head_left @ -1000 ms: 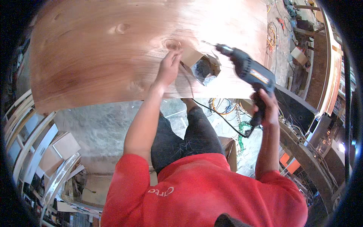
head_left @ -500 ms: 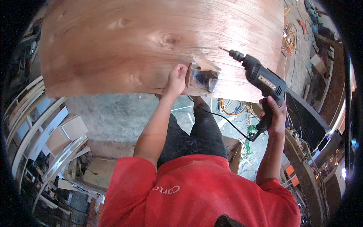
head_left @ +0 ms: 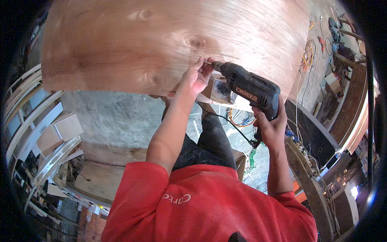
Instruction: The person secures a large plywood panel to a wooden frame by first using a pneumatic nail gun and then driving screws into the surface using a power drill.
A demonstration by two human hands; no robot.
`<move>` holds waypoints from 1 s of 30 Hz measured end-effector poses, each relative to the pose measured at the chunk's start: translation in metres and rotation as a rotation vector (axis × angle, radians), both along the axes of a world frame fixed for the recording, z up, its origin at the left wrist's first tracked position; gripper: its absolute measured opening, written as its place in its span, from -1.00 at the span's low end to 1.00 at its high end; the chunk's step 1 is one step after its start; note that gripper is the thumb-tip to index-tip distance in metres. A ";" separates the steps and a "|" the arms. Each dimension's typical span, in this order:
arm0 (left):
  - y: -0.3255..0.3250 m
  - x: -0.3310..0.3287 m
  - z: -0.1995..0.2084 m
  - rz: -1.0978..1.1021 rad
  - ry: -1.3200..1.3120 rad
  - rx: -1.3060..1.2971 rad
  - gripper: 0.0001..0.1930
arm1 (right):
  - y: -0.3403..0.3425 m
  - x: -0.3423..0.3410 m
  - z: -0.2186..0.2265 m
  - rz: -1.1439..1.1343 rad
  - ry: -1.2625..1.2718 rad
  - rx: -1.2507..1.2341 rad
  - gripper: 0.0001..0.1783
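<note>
grey concrete floor [head_left: 121, 117] below; white frames [head_left: 28, 117] stacked at left, tangled cables [head_left: 308, 52] at upper right, a dark curved counter [head_left: 318, 141] along the right.

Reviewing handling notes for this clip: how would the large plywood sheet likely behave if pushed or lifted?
The large pale plywood sheet probably feels stiff yet slightly springy, being broad and thin. Likely heavy and awkward, given its wide span. It may shift under the dark corded electric drill in the right hand, so the left hand rests against it.

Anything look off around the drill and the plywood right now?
The left hand has its fingertips right at the bit of the drill, held by the right hand against the plywood sheet. Its cord trails loose toward the floor.
</note>
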State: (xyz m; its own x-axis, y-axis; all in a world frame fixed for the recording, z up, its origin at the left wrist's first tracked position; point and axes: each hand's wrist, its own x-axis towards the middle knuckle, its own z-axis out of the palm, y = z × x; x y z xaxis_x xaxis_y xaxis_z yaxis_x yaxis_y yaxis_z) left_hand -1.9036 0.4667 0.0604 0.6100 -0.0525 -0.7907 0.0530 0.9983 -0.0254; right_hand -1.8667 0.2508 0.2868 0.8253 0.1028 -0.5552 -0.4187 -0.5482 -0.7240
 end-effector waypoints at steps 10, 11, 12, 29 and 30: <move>-0.012 0.003 -0.014 0.091 0.048 -0.104 -0.81 | 0.005 0.001 -0.005 0.177 -0.136 -0.241 -0.15; -0.010 0.003 -0.016 0.080 0.030 -0.107 -0.82 | 0.008 0.003 -0.004 0.211 -0.156 -0.318 -0.15; -0.009 0.004 -0.017 0.059 0.057 -0.105 -0.82 | 0.012 0.006 -0.004 0.316 -0.242 -0.313 -0.14; -0.010 0.044 -0.091 0.266 0.165 -0.238 -0.84 | 0.071 0.069 -0.057 0.748 -0.288 -0.440 -0.14; -0.011 0.043 -0.092 0.263 0.197 -0.245 -0.84 | 0.071 0.069 -0.058 0.746 -0.290 -0.446 -0.15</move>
